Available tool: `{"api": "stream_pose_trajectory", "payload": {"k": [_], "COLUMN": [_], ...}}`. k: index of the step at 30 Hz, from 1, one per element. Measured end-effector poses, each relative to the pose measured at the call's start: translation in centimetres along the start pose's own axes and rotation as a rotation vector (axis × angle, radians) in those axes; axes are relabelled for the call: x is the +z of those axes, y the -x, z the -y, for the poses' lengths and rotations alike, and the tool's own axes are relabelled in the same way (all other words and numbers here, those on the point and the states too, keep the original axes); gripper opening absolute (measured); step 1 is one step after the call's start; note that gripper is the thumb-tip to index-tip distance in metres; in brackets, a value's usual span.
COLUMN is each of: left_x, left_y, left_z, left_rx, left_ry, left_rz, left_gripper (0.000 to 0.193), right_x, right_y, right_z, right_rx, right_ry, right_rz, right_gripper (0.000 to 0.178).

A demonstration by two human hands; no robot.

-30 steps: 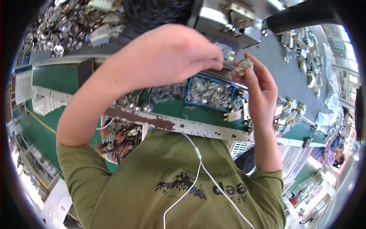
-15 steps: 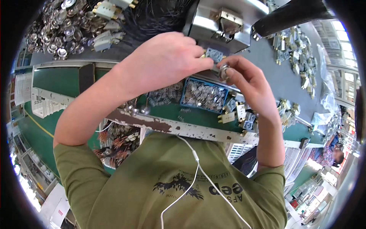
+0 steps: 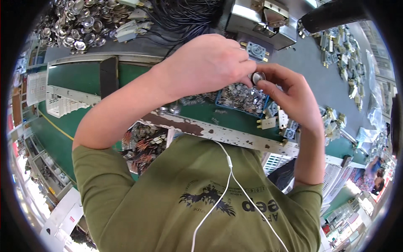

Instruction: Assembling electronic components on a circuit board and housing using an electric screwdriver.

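Observation:
My right hand (image 3: pixel 296 94) pinches a small round shiny metal cap (image 3: pixel 258 77) between thumb and forefinger. Close against it is my left hand (image 3: pixel 210 63), knuckles up and fingers curled together, with its fingertips at the cap's left edge. What those left fingers hold, if anything, is hidden. Just beyond the hands lies a grey square plug-like part (image 3: pixel 256 50) with brass prongs, at the foot of a metal fixture (image 3: pixel 262 25). Below the hands sits a blue tray (image 3: pixel 240 110) full of small metal pieces.
Shiny metal caps (image 3: pixel 82 25) are heaped at the far left, beside black cables (image 3: pixel 180 21). Grey and white plug parts (image 3: pixel 342 59) lie at the right, with more (image 3: pixel 277 122) near the front edge (image 3: pixel 226 136). A dark tube (image 3: pixel 336 16) reaches in from the upper right.
The whole view has shifted, so the bench appears further right. My left fingertips have come up to the cap, which has turned its round face more toward me.

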State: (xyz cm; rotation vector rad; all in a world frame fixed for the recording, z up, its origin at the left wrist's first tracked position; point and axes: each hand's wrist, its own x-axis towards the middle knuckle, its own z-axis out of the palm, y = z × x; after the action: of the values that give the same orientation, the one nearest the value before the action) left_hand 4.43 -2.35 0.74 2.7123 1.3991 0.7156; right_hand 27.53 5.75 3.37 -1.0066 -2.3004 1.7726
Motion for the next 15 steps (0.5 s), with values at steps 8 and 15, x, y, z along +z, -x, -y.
{"api": "stream_pose_trajectory", "payload": {"k": [8, 15], "left_x": [-1.4, -1.8], "left_y": [0.7, 0.3], "left_z": [-0.6, 0.4], "left_rx": [0.007, -0.056], "left_ry": [-0.003, 0.205], "left_rz": [0.245, 0.169], "left_gripper": [0.024, 0.03], "right_x": [0.8, 1.1], "right_y": [0.3, -0.7], "right_z": [-2.7, -3.3], "right_rx": [-0.33, -0.328], "right_ry": [0.485, 0.582], "right_rz": [-0.495, -0.493], "right_gripper": [0.055, 0.061]}}
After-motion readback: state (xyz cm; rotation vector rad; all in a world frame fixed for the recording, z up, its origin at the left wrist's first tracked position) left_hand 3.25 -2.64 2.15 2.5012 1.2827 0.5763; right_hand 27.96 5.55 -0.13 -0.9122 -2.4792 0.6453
